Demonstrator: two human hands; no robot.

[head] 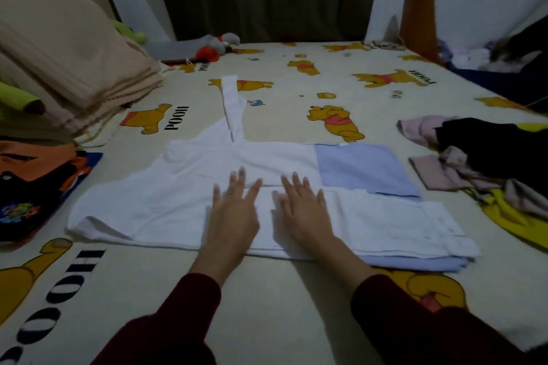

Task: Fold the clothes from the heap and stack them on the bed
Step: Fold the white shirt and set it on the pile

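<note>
heap (486, 154) cut off right, shirt (184, 201) under palms

The bed (281, 299) carries a white-and-blue garment (166, 195), a clothes heap (486, 163), beige blankets (68, 68) and toys (213, 46)

Heap of clothes (486, 157) at right: cut off by the frame edge, dark garment lacks detail. Both hands (234, 210) (302, 210) cover the white garment's (148, 201) middle. Far right corner items (474, 56) blurred, possibly fabric. Orange-black item (32, 181) at left cut off.
</note>
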